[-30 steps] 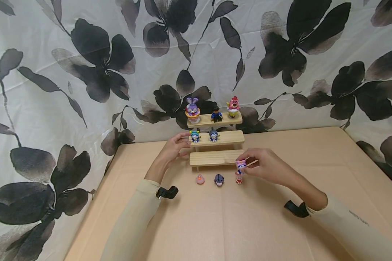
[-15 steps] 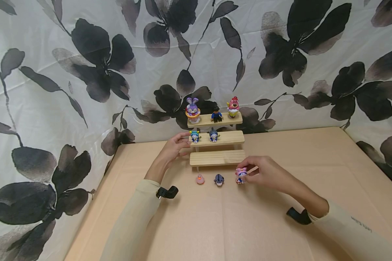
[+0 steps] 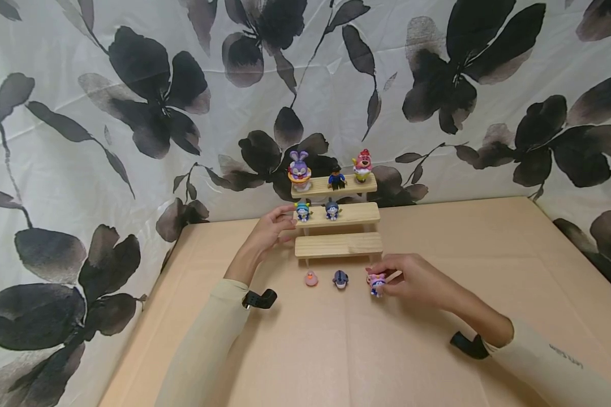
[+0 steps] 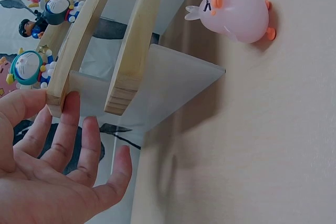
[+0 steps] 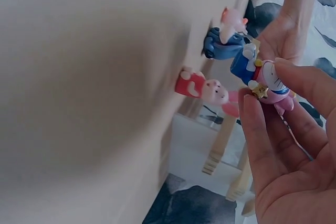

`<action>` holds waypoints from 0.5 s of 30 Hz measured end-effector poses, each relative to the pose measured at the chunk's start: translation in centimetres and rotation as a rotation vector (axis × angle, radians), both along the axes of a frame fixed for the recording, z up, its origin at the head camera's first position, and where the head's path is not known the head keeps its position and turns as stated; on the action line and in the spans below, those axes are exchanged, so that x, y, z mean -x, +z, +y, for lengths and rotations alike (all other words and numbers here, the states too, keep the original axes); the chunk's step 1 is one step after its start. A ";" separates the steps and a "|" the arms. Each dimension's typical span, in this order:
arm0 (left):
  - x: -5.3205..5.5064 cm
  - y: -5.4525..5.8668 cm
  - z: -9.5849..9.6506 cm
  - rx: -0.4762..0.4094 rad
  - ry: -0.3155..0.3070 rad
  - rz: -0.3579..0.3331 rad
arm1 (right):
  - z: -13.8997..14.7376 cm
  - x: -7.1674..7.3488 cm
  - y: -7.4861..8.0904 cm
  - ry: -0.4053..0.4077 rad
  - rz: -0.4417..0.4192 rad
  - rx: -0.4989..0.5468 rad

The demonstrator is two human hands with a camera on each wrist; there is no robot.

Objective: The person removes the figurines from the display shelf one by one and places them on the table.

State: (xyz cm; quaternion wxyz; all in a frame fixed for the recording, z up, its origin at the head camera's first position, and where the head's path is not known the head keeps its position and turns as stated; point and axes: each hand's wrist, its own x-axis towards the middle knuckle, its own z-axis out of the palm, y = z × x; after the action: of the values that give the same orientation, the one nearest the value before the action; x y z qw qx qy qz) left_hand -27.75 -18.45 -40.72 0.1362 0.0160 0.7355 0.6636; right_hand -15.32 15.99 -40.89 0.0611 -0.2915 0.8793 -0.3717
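Observation:
My right hand [image 3: 412, 277] pinches a small cat-faced figurine [image 5: 269, 74] with a pink hood, blue body and gold star between thumb and fingers. Close beyond it a pink pig figurine [image 5: 197, 86] in red stands on the table, mostly hidden in the head view. My left hand [image 3: 267, 234] grips the left end of the middle board of a three-step wooden display stand [image 3: 338, 245], thumb on one face and fingertips on the other. Two hooded figurines, one teal [image 3: 302, 212] and one grey [image 3: 332, 210], stand on that middle step.
In front of the stand are a pink duck figurine [image 3: 311, 278] and a blue-grey donkey-like figurine [image 3: 340, 279]. The top step carries a purple rabbit [image 3: 298, 169], a dark-haired blue figure [image 3: 337, 179] and a pink bear [image 3: 362, 165]. A floral cloth [image 3: 336, 85] hangs behind.
My right hand has lowered the pink-hooded figurine from beside the lowest step's right end to near the tabletop, in front of the pig. My left hand stays on the middle board.

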 end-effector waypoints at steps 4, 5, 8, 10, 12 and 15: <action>0.1 0.0 0.0 -0.003 -0.005 0.005 | 0.1 -0.1 -0.5 0.004 0.017 0.002; 0.1 0.0 0.0 -0.003 -0.006 0.006 | 0.2 -0.1 -0.7 0.009 0.021 0.004; 0.1 0.0 0.0 -0.003 -0.008 0.005 | 0.3 -0.3 -1.0 0.019 0.015 0.010; 0.1 0.0 0.0 -0.001 -0.008 0.004 | 0.3 -0.3 -1.2 0.027 0.004 0.013; 0.1 0.0 0.0 0.000 -0.008 0.003 | 0.3 -0.4 -1.4 0.028 -0.016 0.015; 0.1 0.0 0.0 0.000 -0.006 0.002 | 0.2 -0.5 -1.7 0.031 -0.049 0.021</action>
State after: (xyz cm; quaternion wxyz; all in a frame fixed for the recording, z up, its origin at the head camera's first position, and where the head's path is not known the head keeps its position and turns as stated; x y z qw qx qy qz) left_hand -27.80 -18.47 -40.75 0.1376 0.0189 0.7357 0.6629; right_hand -14.81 16.14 -42.57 0.0854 -0.2965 0.8689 -0.3870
